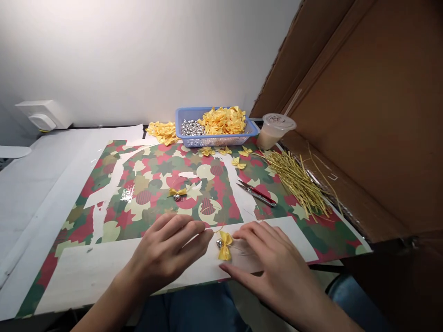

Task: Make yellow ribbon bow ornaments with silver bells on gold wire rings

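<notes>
A small yellow ribbon bow (225, 246) with a silver jingle bell (219, 243) at its left side lies between my hands on the white strip by the near table edge. My left hand (169, 251) is closed in a pinch just left of it. From its fingertips a thin gold cord (218, 230) runs to the top of the bow. My right hand (268, 258) has thumb and fingers apart around the bow's right side. Farther back lies another finished-looking bow with a bell (177, 193) and a looped gold cord.
A blue basket (207, 141) holds silver bells and yellow bows. More bows (162, 133) are heaped beside it, with several loose in front. Red-handled thread snips (256, 192), a bundle of gold cords (297, 182) and a lidded drink cup (272, 133) stand or lie rightward, near a cardboard wall (363, 115).
</notes>
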`<act>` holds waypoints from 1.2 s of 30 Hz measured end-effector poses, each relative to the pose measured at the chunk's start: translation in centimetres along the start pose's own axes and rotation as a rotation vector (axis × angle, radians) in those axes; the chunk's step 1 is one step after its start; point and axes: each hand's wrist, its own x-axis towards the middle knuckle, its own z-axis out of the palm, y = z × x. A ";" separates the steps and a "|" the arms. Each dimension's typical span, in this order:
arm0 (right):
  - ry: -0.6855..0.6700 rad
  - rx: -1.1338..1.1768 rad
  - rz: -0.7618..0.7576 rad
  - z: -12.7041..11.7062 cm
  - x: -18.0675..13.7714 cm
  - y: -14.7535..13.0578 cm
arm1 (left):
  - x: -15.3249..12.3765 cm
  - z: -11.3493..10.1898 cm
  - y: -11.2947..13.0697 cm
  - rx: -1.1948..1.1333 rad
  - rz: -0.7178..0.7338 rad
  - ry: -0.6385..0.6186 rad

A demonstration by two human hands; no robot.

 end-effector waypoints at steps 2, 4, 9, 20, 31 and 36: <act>-0.001 0.038 -0.054 1.1 0.1 -0.3 | -0.3 -0.1 0.0 0.008 -0.011 -0.017; -0.031 0.101 -0.106 1.6 0.4 -0.2 | -0.8 -0.4 0.1 0.011 -0.014 -0.022; -0.122 0.266 -0.267 2.0 2.2 0.3 | -2.4 -1.5 0.0 0.028 -0.062 -0.031; 0.069 0.339 -0.423 1.5 3.8 0.1 | -3.7 -0.8 0.5 -0.004 -0.037 -0.140; 0.164 0.070 -0.621 2.4 4.5 -0.1 | -3.8 -1.2 1.2 -0.018 -0.054 -0.138; 0.148 0.049 -0.671 2.0 4.2 0.3 | -3.6 -1.5 1.1 -0.012 -0.040 -0.174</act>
